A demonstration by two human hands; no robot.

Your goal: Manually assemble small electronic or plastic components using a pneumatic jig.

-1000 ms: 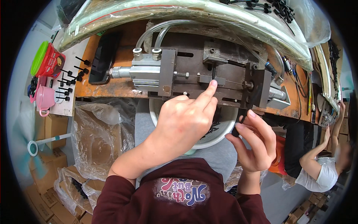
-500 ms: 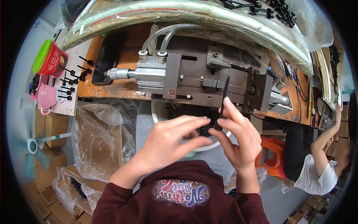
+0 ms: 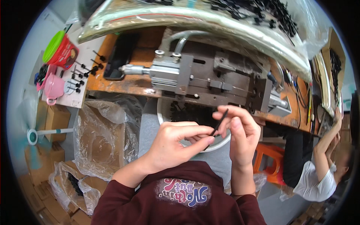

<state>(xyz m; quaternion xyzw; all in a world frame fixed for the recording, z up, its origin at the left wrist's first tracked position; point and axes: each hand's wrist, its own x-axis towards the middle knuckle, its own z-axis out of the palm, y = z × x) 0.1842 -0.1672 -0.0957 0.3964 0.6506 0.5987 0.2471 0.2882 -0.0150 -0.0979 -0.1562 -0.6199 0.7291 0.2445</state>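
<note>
Both hands meet over a round white basin (image 3: 163,112) on my lap, which holds several small black parts. My left hand (image 3: 176,144) pinches the lower end of a thin black rod (image 3: 219,123) between thumb and fingers. My right hand (image 3: 240,135) grips the same rod near its upper end. The rod stands tilted, its tip pointing up toward the grey metal press fixture (image 3: 210,84) bolted on the orange workbench (image 3: 112,84). Neither hand touches the fixture.
Black pin-like parts (image 3: 84,69) lie on a white board at left, beside a pink cup (image 3: 54,88) and a red and green container (image 3: 60,50). Clear plastic bags (image 3: 101,138) and cardboard boxes sit lower left. Another person (image 3: 322,165) works at right near an orange stool (image 3: 268,157).
My left hand has come down from the fixture to my lap. Both hands now hold one black rod over the basin, and my view has tilted slightly.
</note>
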